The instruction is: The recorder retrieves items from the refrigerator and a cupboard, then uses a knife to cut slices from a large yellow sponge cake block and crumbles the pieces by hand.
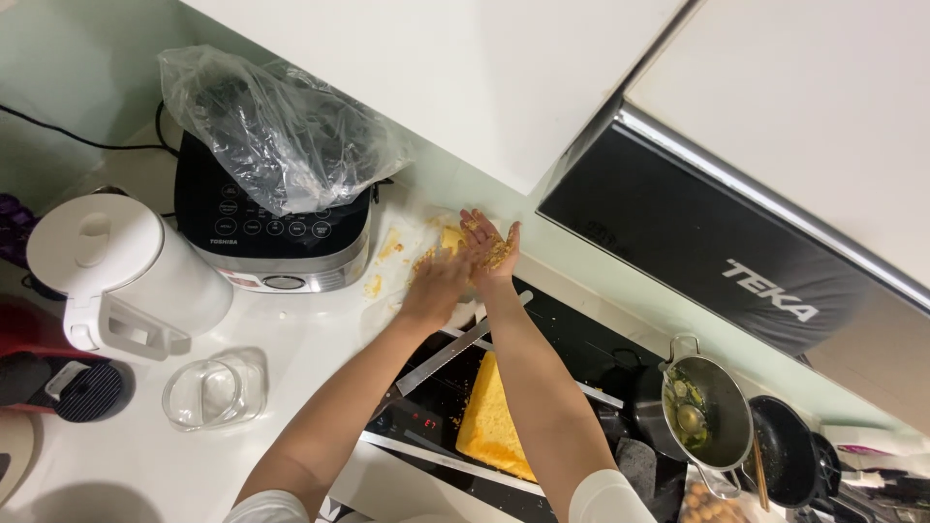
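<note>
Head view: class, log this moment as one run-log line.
left hand: palm down, over right | right hand: palm up, crumb-coated | crumbs: on counter | yellow block: on hob

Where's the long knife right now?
Head view, centre: the knife lies diagonally at the cooktop's left edge, just below the left hand, above the yellow slab.

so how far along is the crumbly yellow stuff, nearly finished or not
Roughly midway, I'd judge. Done: a yellow block lies cut square on the black cooktop, a long knife beside it. In hand: the left hand and right hand meet over the white counter, palms coated in yellow crumbs. Left: scattered bits by the cooker and most of the block remain.
</note>
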